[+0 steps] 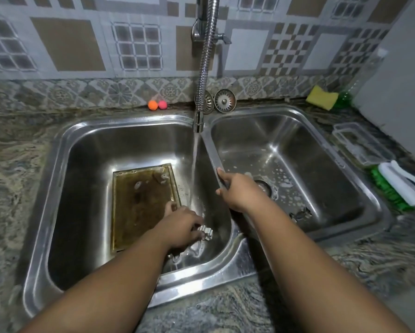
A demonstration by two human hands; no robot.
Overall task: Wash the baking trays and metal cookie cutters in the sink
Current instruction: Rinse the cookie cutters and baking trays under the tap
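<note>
A stained, brownish baking tray [139, 205] lies flat in the left basin of the double steel sink [119, 126]. Water runs from the flexible faucet [198, 121] into that basin, just right of the tray. My left hand [181, 228] is low in the left basin at the tray's right edge and grips a small metal cookie cutter [207, 232] under the stream. My right hand [237, 191] rests on the divider between the basins, fingers curled over its edge. Another small metal cutter [301, 213] lies in the soapy right basin.
Two sink strainers [224, 100] lean against the back wall behind the faucet. A yellow sponge [321, 100] and a green bottle sit at the back right. A clear plastic container [360, 145] and a green-and-white scrub brush [401, 186] lie right of the sink. Two small coloured balls [157, 105] sit behind the left basin.
</note>
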